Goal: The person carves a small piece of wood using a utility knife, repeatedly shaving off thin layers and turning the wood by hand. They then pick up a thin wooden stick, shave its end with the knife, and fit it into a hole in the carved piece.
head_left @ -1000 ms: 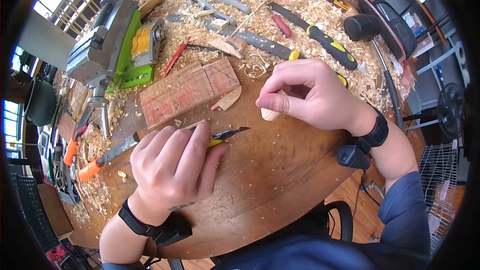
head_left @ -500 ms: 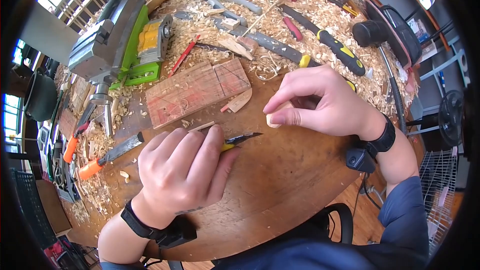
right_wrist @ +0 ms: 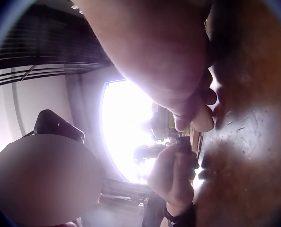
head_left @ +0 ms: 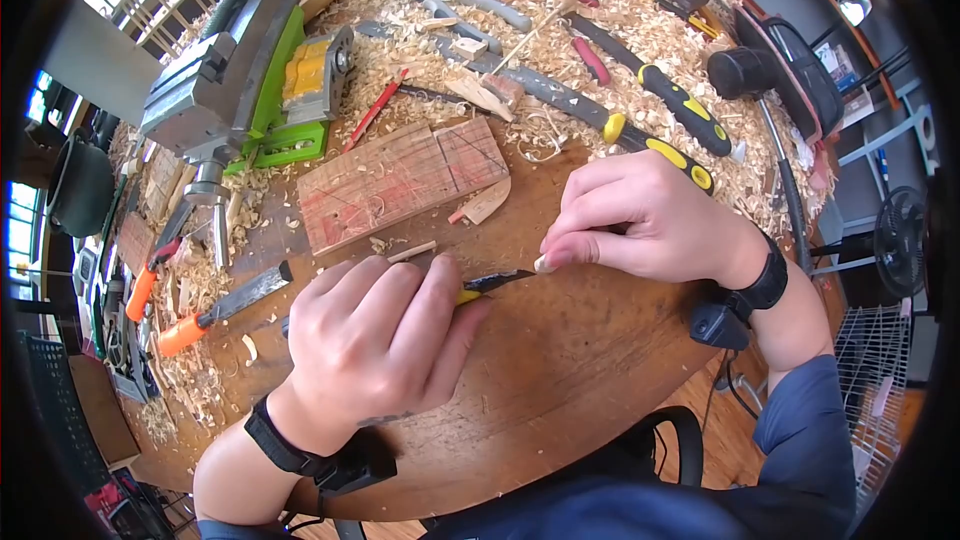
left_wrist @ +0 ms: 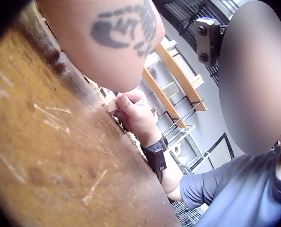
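My left hand grips a carving knife by its yellow handle, its dark, narrow blade pointing right. Between the thumb and fingers of my right hand is a small pale piece of wood, mostly covered by the fingers. The knife's tip is right at the wood's near end. In the left wrist view the wood piece shows past my forearm, pinched over the table edge. The right wrist view has both hands close together, with the knife in shadow.
A reddish wooden board lies beyond my hands, with a rounded offcut and a thin stick near it. A vise stands at left, above an orange-handled chisel. Saws, a black mallet and wood shavings cover the back.
My right hand has come down and turned the wood piece so less of it shows. The knife has shifted right, and its tip has gone from apart to right at the wood.
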